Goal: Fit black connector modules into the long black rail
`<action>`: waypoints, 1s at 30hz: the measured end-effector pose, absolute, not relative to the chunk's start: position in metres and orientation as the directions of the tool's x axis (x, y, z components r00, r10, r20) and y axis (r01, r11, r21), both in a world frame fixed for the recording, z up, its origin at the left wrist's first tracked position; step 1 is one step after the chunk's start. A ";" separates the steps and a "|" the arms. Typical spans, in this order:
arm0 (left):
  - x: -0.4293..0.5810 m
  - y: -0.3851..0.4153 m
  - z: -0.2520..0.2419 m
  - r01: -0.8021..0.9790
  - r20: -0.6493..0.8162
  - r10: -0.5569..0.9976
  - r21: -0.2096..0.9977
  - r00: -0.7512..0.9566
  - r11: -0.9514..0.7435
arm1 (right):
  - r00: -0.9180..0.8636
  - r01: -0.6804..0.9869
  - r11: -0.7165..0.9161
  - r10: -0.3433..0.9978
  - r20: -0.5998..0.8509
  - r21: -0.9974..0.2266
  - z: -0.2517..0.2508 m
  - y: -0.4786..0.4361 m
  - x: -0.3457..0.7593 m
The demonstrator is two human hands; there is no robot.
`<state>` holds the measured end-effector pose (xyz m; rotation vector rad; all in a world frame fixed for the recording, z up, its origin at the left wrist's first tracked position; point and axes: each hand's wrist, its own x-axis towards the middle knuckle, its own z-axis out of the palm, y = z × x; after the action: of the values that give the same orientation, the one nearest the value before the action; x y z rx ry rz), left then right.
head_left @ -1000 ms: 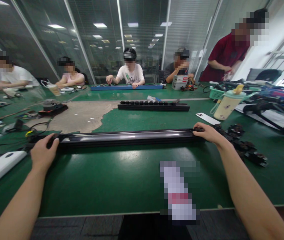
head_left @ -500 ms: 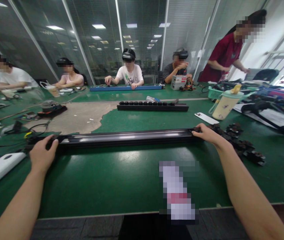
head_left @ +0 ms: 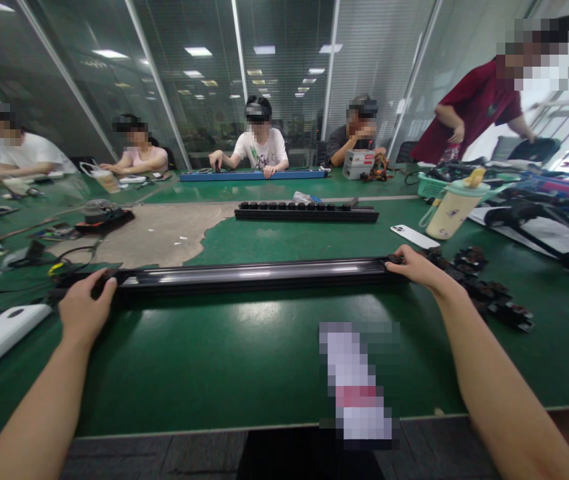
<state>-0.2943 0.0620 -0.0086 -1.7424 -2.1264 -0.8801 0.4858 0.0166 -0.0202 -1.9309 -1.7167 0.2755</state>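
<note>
A long black rail [head_left: 264, 272] with a shiny lengthwise strip lies across the green table [head_left: 204, 373] in front of me. My left hand [head_left: 87, 303] is closed round its left end, thumb on the near side, and covers part of a small dark piece there. At the other end, my right hand [head_left: 411, 265] pinches the rail beside another small dark piece; most of its fingers are hidden behind the thumb. Dark clustered parts [head_left: 489, 287] lie just right of my right hand.
Beyond the rail is a second black rail [head_left: 307, 215] topped with several black knobs. A white phone [head_left: 414, 237], a cream bottle [head_left: 454, 210] and a green basket [head_left: 431, 185] are at right. A white case [head_left: 1, 343] and cables lie left. Several people sit opposite; one person stands [head_left: 474, 113].
The standing person in dark red has moved to the right, an arm reaching toward a chair. My hands and the rail have stayed in place.
</note>
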 end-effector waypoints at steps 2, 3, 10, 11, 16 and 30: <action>-0.293 0.062 -0.008 0.950 0.546 0.798 0.295 -0.254 0.101 | 0.168 0.859 -0.046 0.966 0.196 -0.510 -0.020 0.017 0.485; -0.293 0.062 -0.008 0.950 0.543 0.800 0.295 -0.256 0.103 | 0.171 0.860 -0.050 0.966 0.195 -0.508 -0.019 0.017 0.485; -0.291 0.062 -0.008 0.952 0.550 0.797 0.289 -0.249 0.098 | 0.173 0.868 -0.053 0.964 0.203 -0.493 -0.016 0.016 0.481; -0.291 0.061 -0.008 0.952 0.551 0.797 0.291 -0.248 0.095 | 0.175 0.869 -0.055 0.963 0.203 -0.491 -0.016 0.015 0.481; -0.290 0.061 -0.006 0.948 0.547 0.796 0.304 -0.259 0.099 | 0.179 0.878 -0.062 0.962 0.206 -0.475 -0.014 0.014 0.480; -0.296 0.063 -0.009 0.951 0.552 0.796 0.296 -0.249 0.092 | 0.179 0.866 -0.044 0.957 0.227 -0.498 -0.017 0.017 0.488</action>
<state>-0.2958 0.0634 -0.0094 -1.7463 -2.1203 -0.8939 0.4878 0.0165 -0.0175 -1.9304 -1.7094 0.2255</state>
